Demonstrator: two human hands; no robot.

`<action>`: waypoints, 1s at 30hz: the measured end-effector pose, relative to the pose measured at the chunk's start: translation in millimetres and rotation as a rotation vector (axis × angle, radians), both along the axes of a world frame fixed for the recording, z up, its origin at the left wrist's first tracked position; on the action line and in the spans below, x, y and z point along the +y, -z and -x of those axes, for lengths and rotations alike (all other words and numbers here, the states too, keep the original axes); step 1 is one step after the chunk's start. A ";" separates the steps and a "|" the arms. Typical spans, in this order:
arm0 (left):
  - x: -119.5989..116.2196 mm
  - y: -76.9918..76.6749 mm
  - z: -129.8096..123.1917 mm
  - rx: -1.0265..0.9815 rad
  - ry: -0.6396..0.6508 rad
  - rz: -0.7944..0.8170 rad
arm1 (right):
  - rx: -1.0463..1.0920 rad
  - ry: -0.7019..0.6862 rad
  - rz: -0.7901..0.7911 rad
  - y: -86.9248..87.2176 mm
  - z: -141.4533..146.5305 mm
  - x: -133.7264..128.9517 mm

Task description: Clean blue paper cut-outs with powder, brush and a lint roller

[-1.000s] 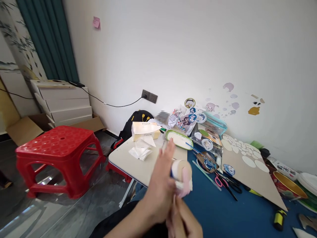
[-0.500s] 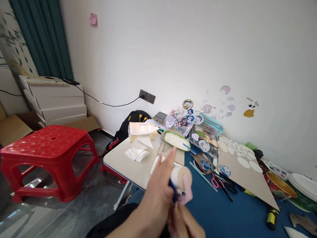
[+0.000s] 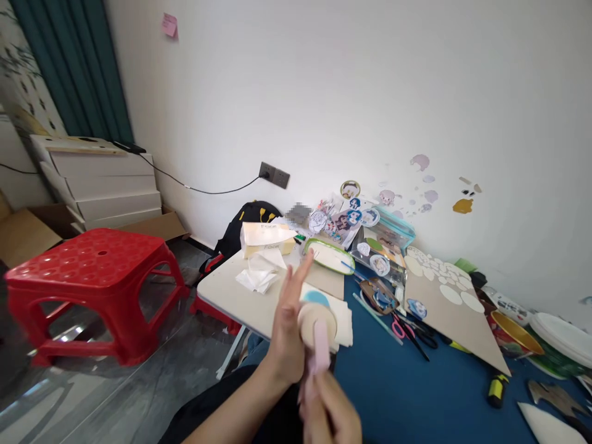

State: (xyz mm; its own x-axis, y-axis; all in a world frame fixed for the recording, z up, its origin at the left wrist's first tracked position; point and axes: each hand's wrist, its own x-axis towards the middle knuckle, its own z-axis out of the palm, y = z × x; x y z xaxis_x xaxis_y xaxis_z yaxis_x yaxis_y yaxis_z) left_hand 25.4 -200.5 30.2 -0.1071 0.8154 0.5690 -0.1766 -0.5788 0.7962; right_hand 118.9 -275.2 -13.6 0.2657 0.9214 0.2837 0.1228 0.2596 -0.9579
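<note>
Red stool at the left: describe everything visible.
The red stool looks like glossy moulded plastic. Its squarish top has rounded corners, a pattern of round bumps and a small central hole. The sides are open, with splayed legs joined by low crossbars. It stands upright on the grey, shiny floor, left of the table and in front of the stacked white boxes. No hand touches it.

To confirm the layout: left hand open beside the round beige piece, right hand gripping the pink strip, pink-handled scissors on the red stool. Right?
No: the head view shows the pink-handled scissors on the blue surface, not the red stool. The left hand is open beside the round beige piece, and the right hand grips the pink strip.
</note>
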 end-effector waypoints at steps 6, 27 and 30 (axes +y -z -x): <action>4.4 72.5 20.5 -0.370 -0.204 -0.136 | 0.369 0.093 0.342 -13.0 -32.8 -2.6; -65.0 67.0 96.9 1.319 0.608 0.354 | 0.443 0.140 0.230 -28.9 -38.5 -19.0; -62.2 47.5 109.4 1.178 0.689 0.377 | 0.496 0.155 0.285 -27.0 -40.8 -18.8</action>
